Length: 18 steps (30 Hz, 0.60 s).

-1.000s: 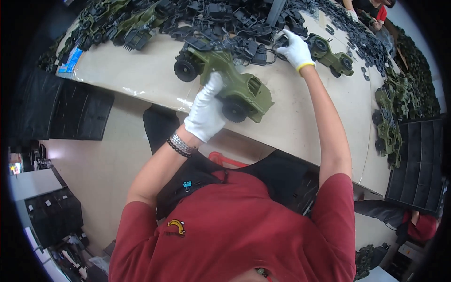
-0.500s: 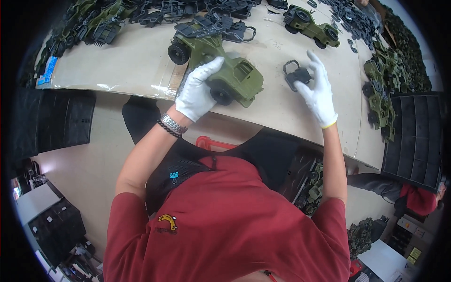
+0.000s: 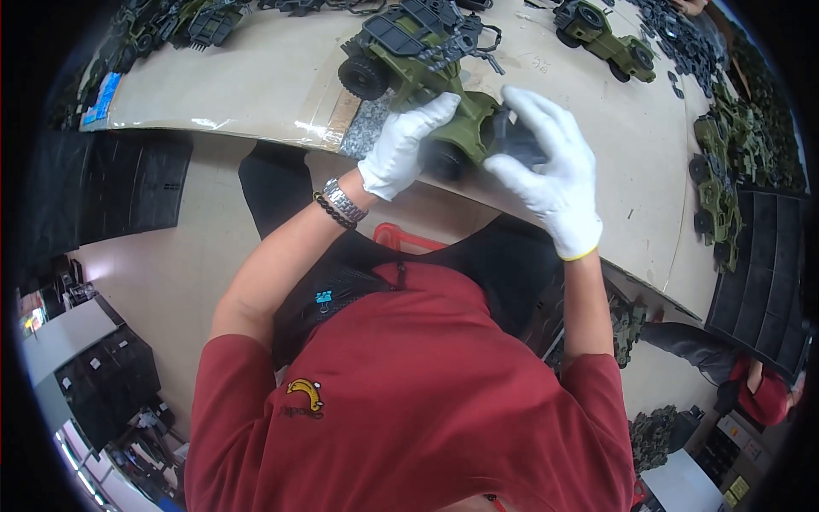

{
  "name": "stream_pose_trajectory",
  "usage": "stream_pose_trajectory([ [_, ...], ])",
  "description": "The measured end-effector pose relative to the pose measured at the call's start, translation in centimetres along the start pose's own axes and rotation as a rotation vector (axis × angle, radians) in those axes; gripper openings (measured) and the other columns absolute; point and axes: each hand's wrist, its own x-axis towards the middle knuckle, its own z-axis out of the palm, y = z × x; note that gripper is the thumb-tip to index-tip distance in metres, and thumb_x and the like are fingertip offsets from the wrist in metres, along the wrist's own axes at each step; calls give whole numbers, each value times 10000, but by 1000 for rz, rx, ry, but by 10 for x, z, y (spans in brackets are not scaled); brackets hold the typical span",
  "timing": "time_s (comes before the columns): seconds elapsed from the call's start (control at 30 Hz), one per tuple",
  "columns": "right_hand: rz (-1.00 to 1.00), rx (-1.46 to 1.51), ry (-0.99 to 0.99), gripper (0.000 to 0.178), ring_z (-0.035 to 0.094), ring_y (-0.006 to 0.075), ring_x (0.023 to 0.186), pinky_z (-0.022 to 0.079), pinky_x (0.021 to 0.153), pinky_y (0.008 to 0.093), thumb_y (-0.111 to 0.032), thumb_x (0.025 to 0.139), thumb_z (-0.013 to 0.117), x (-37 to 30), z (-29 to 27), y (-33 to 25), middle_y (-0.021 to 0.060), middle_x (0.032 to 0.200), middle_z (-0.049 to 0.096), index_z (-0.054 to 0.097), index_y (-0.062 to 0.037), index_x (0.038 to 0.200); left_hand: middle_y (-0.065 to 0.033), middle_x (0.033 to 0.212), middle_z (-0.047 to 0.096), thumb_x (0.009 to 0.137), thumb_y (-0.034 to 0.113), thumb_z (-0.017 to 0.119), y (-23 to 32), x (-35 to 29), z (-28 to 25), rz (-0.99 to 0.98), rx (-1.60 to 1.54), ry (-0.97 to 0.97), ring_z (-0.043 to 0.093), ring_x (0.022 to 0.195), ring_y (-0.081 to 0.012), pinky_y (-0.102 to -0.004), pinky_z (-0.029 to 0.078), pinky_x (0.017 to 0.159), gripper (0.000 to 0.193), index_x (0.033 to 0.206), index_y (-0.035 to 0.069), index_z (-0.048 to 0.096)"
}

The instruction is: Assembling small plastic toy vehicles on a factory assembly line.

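Note:
My left hand, in a white glove, grips an olive-green toy jeep with chunky black wheels, tilted above the table's front edge. My gloved right hand is closed around a dark grey frame-shaped part. It presses this part against or close to the jeep's right end; blur and the fingers hide whether the two touch. Just beyond the jeep's far wheel lie grey plastic rack parts, partly overlapping the jeep from this angle.
Another green jeep stands at the back right. Grey parts are heaped beyond it, and more jeeps line the right edge beside a black tray. Vehicles pile up at the far left. A person in red is at the right.
My right hand has picked the grey frame part off the table and carried it left to the jeep's end. The jeep has turned slightly and shifted right in my left hand.

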Motion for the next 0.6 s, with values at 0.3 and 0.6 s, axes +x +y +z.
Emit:
stream_pose_trajectory([
  [0.3,-104,-114,-87,705,566,340,1086,470,968,412,-269,738,810,-10,9,-1,135,1354,590,574,-72,1373,-22,1124,654,995,203,619,3,-7,5,-26,65,48,604,1030,-95,-273,484,928,276,1217,38,614],
  [0.6,-180,-109,-160,705,561,353,1082,473,969,406,-298,799,768,-6,5,10,153,1427,544,526,-35,1407,-26,1070,673,996,249,613,7,-8,16,111,338,19,609,992,-93,-272,490,902,288,1172,22,639],
])
